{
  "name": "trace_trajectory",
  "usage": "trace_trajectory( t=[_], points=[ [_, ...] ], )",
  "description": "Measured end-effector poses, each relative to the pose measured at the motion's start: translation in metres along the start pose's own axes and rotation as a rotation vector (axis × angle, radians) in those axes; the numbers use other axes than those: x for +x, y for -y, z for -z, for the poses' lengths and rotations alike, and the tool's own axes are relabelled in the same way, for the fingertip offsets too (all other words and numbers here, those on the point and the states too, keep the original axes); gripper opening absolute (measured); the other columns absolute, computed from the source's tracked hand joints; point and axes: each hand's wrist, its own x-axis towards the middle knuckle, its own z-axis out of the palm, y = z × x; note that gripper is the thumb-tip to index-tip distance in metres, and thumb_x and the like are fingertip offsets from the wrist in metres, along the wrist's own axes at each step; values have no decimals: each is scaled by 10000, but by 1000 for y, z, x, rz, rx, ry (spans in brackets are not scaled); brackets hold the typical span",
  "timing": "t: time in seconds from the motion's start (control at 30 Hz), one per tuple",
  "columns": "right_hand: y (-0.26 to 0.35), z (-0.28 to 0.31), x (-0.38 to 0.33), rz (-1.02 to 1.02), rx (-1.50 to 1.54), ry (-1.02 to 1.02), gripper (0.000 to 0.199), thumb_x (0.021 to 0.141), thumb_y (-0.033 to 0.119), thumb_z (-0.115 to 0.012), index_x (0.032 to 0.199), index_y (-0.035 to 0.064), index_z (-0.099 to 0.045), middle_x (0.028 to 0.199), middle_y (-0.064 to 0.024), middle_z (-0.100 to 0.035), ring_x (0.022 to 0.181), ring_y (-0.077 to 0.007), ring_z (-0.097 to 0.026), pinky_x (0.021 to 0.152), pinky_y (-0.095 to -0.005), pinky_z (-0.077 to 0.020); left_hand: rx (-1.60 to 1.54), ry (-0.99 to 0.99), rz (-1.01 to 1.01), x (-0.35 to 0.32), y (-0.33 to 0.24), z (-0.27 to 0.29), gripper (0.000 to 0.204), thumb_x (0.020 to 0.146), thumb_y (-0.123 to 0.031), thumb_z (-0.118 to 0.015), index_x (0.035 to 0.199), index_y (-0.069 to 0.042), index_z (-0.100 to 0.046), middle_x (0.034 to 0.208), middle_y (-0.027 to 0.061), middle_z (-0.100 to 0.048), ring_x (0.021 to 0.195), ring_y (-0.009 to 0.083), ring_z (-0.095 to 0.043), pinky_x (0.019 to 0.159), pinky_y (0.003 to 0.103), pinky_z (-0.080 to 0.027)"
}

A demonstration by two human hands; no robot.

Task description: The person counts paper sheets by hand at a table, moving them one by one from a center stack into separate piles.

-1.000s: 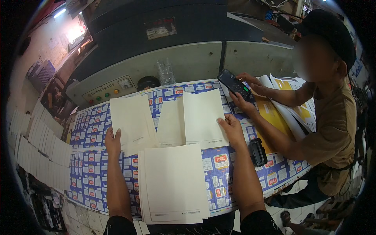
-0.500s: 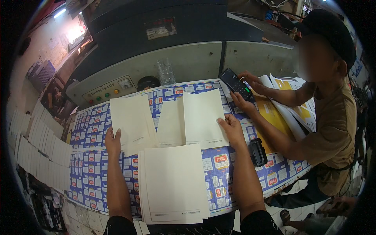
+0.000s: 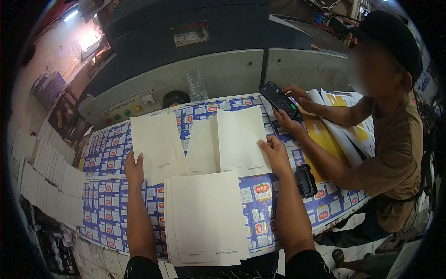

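Observation:
My left hand (image 3: 134, 168) is at the left edge of a cream paper stack (image 3: 157, 144), its thumb on top and its fingers along the side. On the right, my right hand (image 3: 277, 156) pinches the right edge of slightly raised cream sheets (image 3: 243, 139), thumb on top. Those sheets partly cover another cream sheet (image 3: 203, 146) in the middle. Closest to me, between my forearms, lies a loosely squared pile of cream paper (image 3: 208, 214) with small print along its lower edge.
Blue printed sheets (image 3: 107, 200) cover the table. A black plastic case (image 3: 306, 180) lies right of my forearm. A person (image 3: 395, 135) there holds a phone (image 3: 279, 100) beside yellow printed sheets (image 3: 325, 139). Behind are a clear plastic cup (image 3: 197, 86) and a machine panel (image 3: 223, 74). White paper stacks (image 3: 51, 172) stand left.

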Motion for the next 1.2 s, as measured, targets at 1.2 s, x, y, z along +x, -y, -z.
trace_trajectory(
  t=[1.2],
  points=[
    [0, -1, 0, 7, 5, -2, 228, 915, 149, -664, 1038, -35, -614, 792, -12, -621, 665, -57, -538, 597, -200, -437, -4, -2, -7, 2, 7, 1, 345, 955, -79, -577, 1245, 93, -504, 1128, 183, -671, 1028, 191, -644, 902, 282, -475]
  ],
)
